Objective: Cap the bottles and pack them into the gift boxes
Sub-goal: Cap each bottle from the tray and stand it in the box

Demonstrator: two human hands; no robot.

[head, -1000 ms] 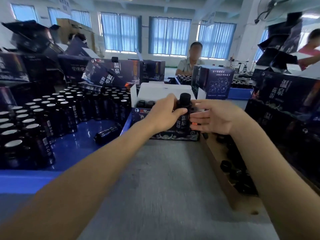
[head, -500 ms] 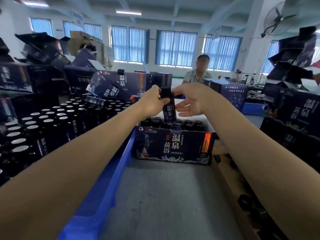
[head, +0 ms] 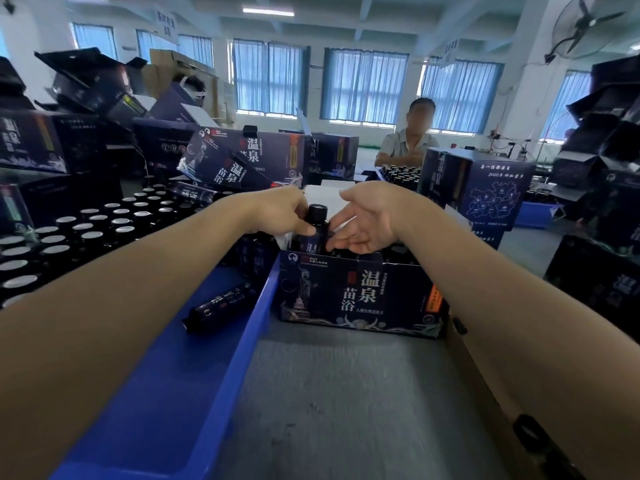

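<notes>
left grip (head: 277, 211): fingers wrapped round 1 capped bottle (head: 316, 233), upright, frame centre
right grip (head: 370, 220): fingers loose, holding nothing, beside bottle
gift box (head: 360, 292): 1, open, directly below bottle
blue tray (head: 221, 375): 1 loose bottle (head: 221, 303) lying flat, lower left
</notes>
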